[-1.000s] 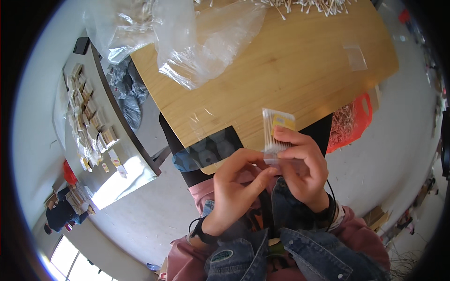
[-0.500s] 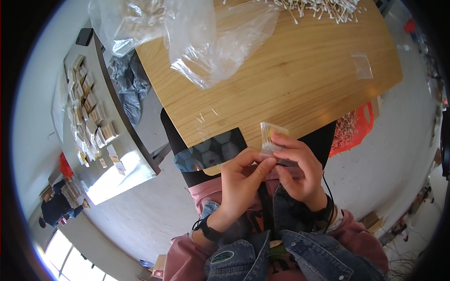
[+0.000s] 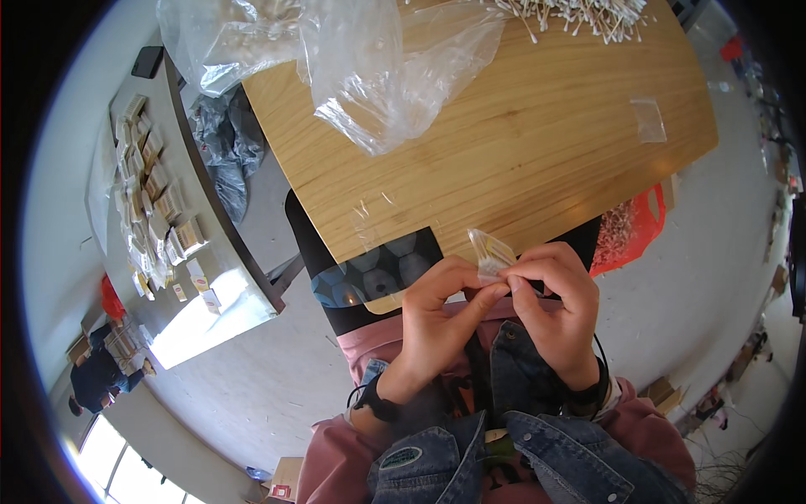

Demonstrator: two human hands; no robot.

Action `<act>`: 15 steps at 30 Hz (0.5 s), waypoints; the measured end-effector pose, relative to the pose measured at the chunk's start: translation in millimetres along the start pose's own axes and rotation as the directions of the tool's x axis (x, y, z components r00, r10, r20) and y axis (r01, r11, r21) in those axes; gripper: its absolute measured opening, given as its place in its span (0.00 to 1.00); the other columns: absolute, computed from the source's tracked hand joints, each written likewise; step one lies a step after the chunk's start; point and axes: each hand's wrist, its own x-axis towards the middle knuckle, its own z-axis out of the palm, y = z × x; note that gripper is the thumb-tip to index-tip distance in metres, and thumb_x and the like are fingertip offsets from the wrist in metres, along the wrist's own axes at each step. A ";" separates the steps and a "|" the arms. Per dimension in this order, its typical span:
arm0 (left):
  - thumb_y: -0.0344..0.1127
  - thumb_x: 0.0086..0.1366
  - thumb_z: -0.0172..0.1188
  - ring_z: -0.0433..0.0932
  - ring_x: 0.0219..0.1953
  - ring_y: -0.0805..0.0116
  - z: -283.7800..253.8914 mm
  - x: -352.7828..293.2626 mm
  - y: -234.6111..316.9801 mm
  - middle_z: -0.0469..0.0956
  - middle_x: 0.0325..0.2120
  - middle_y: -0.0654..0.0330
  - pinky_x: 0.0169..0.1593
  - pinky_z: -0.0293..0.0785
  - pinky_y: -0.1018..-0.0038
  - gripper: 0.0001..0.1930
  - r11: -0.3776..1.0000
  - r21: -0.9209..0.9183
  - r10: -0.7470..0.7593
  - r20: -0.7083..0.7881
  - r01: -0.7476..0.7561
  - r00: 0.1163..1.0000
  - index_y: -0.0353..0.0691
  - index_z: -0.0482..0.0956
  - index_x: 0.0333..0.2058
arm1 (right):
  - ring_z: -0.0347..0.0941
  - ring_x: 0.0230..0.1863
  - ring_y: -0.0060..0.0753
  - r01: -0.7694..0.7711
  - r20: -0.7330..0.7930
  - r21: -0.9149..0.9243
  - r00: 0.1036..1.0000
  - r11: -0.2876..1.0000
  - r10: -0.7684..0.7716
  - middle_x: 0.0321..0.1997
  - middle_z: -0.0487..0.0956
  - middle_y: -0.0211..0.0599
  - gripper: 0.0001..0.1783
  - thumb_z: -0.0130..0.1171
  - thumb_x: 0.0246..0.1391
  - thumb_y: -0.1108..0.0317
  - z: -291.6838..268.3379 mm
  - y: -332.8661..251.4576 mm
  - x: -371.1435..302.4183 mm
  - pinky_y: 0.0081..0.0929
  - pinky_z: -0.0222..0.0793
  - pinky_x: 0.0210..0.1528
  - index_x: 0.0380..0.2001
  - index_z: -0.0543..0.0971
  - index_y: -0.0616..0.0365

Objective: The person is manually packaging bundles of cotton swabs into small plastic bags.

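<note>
A small clear plastic packet (image 3: 490, 249) of cotton swabs, with a yellowish part inside, is held up just past the table's near edge. My left hand (image 3: 441, 312) pinches its near end between thumb and fingers. From the other side my right hand (image 3: 561, 304) pinches the same end, its thumb tip almost meeting the left thumb. My fingers hide the packet's lower end. Both hands are in front of my lap, close to the wooden table (image 3: 504, 143).
Loose cotton swabs (image 3: 579, 15) are heaped at the table's far edge, beside a large clear plastic bag (image 3: 378, 80). A small flat clear bag (image 3: 649, 120) lies at right. A red bag (image 3: 645, 244) stands below. Several filled packets (image 3: 151, 197) cover the left table. Someone (image 3: 92, 378) bends farther back.
My right fingers have come down from the packet's upper part to its near end, beside my left thumb. The packet has tilted and shifted slightly toward me.
</note>
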 end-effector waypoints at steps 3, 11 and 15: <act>0.23 0.57 0.69 0.75 0.32 0.72 2.1 2.1 -1.1 0.77 0.29 0.60 0.36 0.71 0.77 0.06 1.000 0.000 0.000 -0.016 0.000 1.000 0.31 0.82 0.33 | 0.74 0.30 0.41 0.142 -0.034 -0.171 0.988 0.975 -0.149 0.31 0.78 0.39 0.06 0.64 0.47 0.78 3.4 0.3 2.2 0.32 0.70 0.31 0.30 0.79 0.59; 0.23 0.56 0.68 0.71 0.29 0.74 0.2 10.1 4.4 0.74 0.26 0.62 0.34 0.68 0.78 0.06 1.000 0.001 -0.005 -0.006 0.005 1.000 0.32 0.78 0.28 | 0.75 0.29 0.44 0.102 -0.048 -0.174 0.993 0.979 -0.112 0.30 0.78 0.41 0.06 0.63 0.48 0.79 8.0 -3.3 2.8 0.34 0.70 0.30 0.31 0.78 0.60; 0.23 0.57 0.67 0.70 0.29 0.75 0.5 10.8 3.9 0.73 0.26 0.63 0.35 0.68 0.78 0.06 0.999 -0.037 -0.009 0.019 0.010 1.000 0.32 0.77 0.29 | 0.76 0.29 0.45 0.057 -0.091 -0.164 0.993 0.985 -0.073 0.29 0.78 0.41 0.07 0.63 0.47 0.80 5.2 -0.3 5.6 0.34 0.71 0.30 0.31 0.78 0.61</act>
